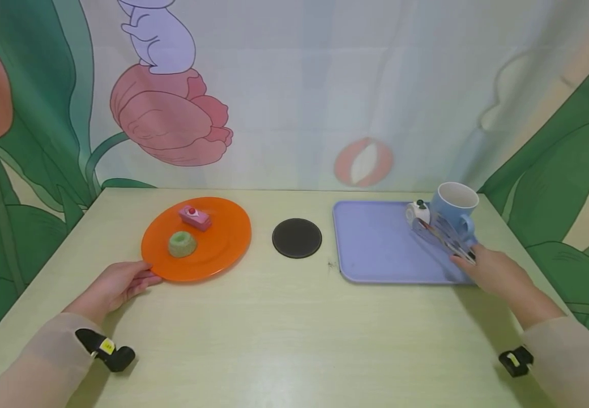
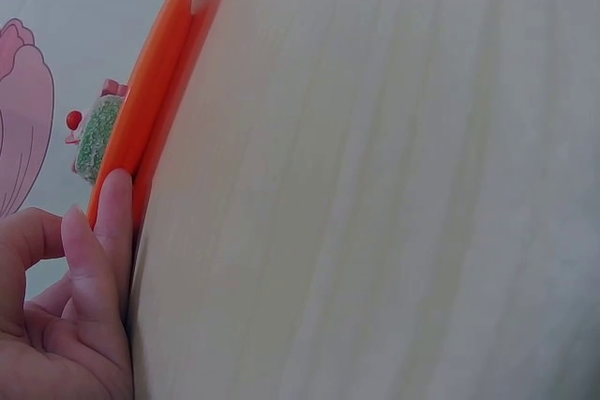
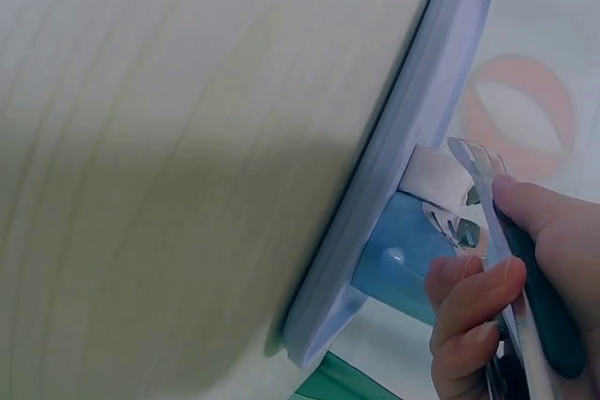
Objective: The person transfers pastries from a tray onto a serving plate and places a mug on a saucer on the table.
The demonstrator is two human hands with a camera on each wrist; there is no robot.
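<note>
Up high, the head view looks forward and down over the surface (image 1: 294, 323); low and close, the left wrist's shares the orange plate (image 1: 223, 232), the right's the tray (image 1: 376, 249)

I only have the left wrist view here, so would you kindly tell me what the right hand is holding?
Observer: The right hand holds a dark-handled, tined utensil.
Operator: Thank you; what stands on that side of the table?
Observer: A blue mug stands on the lilac tray, towards its far right corner.
Operator: And does anything lie between the lilac tray and my orange plate?
Observer: Yes, a round black disc lies on the table between them.
</note>
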